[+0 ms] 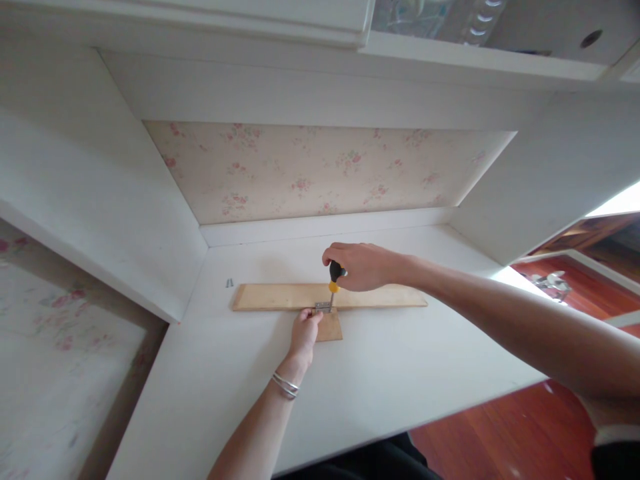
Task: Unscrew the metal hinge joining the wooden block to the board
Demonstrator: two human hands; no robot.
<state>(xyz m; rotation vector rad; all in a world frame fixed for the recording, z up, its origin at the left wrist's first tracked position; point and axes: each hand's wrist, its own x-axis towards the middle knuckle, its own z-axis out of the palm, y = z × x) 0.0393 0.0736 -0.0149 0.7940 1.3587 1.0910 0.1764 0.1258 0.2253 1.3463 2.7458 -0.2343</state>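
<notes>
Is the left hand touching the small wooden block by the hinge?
Touching. The head view shows the left hand resting on the small wooden block, its fingers at the metal hinge, no gap visible.

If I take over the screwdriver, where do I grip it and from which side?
Grip the screwdriver by its black-and-orange handle, from above. It stands upright with its tip on the metal hinge, so only the handle is free. The right hand wraps it that way; the left hand steadies the small wooden piece.

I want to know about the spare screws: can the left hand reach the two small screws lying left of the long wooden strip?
Probably yes. The screws lie bare on the desk, nothing between them and the left hand, which presses on the hinge.
</notes>
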